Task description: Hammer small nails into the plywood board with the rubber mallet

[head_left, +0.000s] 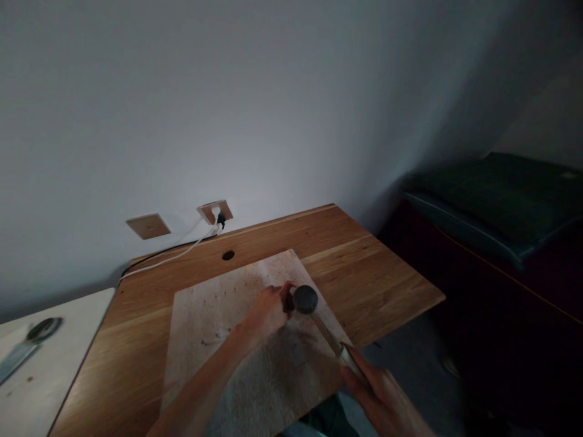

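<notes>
My right hand is closed around the light handle of a hammer, whose round dark head faces up towards me over the right part of a pale wooden board. My left hand rests low over the board, right beside the hammer head. Its fingers are pinched together, and what they hold, if anything, is hidden. A row of small dark dots, nails or holes, runs along the far part of the board. A few small loose bits lie left of my left forearm.
The board lies on a brown wooden table with a round cable hole. Against the wall, white and black cables run to a socket. At the left, a white surface bears a blurred tool. A dark cushion-like thing stands right.
</notes>
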`<state>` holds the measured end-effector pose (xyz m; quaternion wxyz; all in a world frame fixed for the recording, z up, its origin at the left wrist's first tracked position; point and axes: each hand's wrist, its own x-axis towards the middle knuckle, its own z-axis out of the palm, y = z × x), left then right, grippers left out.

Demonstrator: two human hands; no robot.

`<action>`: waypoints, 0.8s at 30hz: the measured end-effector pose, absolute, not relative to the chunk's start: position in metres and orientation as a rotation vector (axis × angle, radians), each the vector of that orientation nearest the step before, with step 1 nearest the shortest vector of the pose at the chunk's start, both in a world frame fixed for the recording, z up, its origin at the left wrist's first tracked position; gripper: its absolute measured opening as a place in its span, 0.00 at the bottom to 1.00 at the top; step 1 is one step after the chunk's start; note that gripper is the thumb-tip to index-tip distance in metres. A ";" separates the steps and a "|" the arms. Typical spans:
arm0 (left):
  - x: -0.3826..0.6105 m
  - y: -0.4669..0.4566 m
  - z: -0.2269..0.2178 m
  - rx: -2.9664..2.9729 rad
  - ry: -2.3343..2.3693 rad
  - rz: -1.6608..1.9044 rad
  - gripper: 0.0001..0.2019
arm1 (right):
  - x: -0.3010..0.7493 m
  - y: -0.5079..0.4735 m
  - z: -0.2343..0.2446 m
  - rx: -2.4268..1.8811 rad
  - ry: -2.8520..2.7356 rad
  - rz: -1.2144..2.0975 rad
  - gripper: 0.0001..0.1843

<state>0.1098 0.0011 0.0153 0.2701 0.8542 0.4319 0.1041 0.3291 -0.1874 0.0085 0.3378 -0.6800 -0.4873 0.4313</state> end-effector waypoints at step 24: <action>-0.042 -0.048 0.040 2.235 1.544 1.060 0.10 | 0.317 -0.111 0.017 -1.661 -1.390 1.114 0.29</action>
